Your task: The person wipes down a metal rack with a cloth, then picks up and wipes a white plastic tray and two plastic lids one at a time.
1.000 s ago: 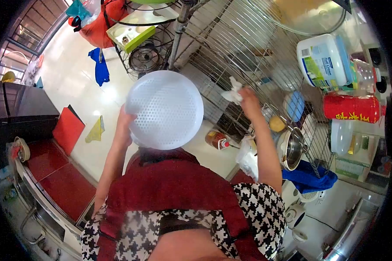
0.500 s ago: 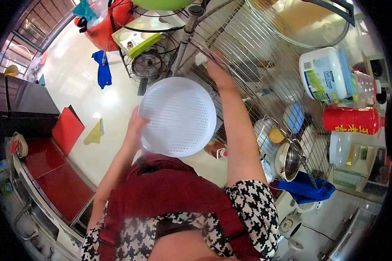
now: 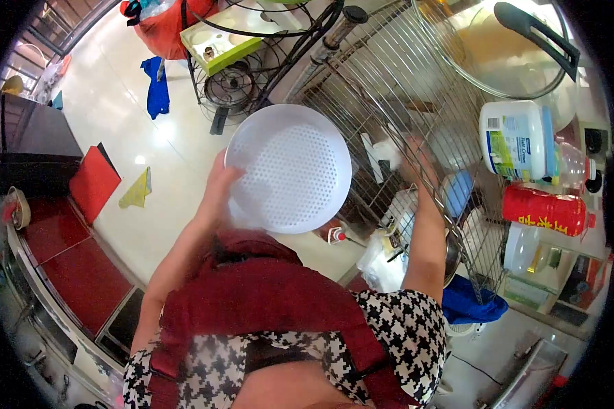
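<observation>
My left hand [image 3: 220, 185] grips the left rim of a round white colander [image 3: 290, 170], thumb over the edge, and its perforated base faces me. My right hand [image 3: 413, 160] reaches between the shelves of a metal wire rack [image 3: 361, 88], partly hidden behind the wires and blurred. At its fingers is a crumpled white cloth [image 3: 387, 154], which the hand seems to be closed on. Below that arm hangs a whitish plastic bag [image 3: 381, 262].
On the rack's upper shelf are a glass lid [image 3: 508, 51], a white tub [image 3: 515, 140] and a red bottle [image 3: 546, 210]. Another bottle [image 3: 333, 233] stands on the floor. A black wire stand [image 3: 228, 88] is ahead; a blue cloth [image 3: 155, 88] lies on the tiles.
My right hand has moved right and nearer along the rack's shelf with the white cloth. The colander stays in my left hand, shifted slightly right and up in view.
</observation>
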Motion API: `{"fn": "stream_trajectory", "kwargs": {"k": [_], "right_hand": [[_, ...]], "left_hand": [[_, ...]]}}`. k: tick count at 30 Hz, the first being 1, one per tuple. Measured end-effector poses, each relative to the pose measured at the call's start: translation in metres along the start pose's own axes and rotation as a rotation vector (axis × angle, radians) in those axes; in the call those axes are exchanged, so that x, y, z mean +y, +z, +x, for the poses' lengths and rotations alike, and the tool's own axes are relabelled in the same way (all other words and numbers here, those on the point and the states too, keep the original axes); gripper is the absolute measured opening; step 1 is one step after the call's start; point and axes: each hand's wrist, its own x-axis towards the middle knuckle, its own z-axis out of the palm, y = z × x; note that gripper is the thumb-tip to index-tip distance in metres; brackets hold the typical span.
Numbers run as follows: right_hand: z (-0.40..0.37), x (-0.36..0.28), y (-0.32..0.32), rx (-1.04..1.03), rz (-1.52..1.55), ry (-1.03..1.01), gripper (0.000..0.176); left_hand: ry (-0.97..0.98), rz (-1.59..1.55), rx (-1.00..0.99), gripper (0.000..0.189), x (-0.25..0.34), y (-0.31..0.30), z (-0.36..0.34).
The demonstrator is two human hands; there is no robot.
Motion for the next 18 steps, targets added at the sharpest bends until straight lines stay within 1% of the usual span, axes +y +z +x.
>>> {"fn": "stream_trajectory", "kwargs": {"k": [1, 4, 6, 7, 10, 13, 15, 17, 18], "right_hand": [[0.008, -0.016, -0.002, 0.051, 0.026, -0.047, 0.031], [0.045, -0.074, 0.014, 0.258, 0.039, -0.337, 0.028], [0.077, -0.109, 0.037, 0.329, -0.008, -0.478, 0.027], [0.093, -0.125, 0.050, 0.351, -0.035, -0.520, 0.026], [0.124, -0.144, 0.072, 0.319, -0.094, -0.431, 0.023], [0.114, -0.121, 0.062, 0.263, -0.063, -0.315, 0.021], [0.088, -0.076, 0.050, 0.403, -0.355, -0.497, 0.023], [0.063, -0.048, 0.035, 0.352, -0.221, -0.477, 0.025], [0.054, -0.032, 0.027, 0.307, -0.217, -0.427, 0.026]], "left_hand": [[-0.016, 0.021, 0.000, 0.059, 0.002, 0.002, 0.000], [-0.033, 0.084, 0.013, 0.058, 0.001, 0.000, 0.004], [-0.049, 0.087, 0.032, 0.058, 0.005, 0.002, 0.003], [-0.070, 0.091, 0.047, 0.058, 0.005, 0.003, 0.002], [-0.057, 0.083, 0.036, 0.058, 0.003, 0.003, 0.004], [-0.057, 0.042, 0.023, 0.059, 0.000, 0.004, 0.005], [-0.063, 0.061, 0.045, 0.057, -0.005, 0.001, 0.006], [-0.061, 0.080, 0.074, 0.055, -0.008, -0.003, 0.009], [-0.079, 0.134, 0.081, 0.056, -0.010, -0.005, 0.009]]}}
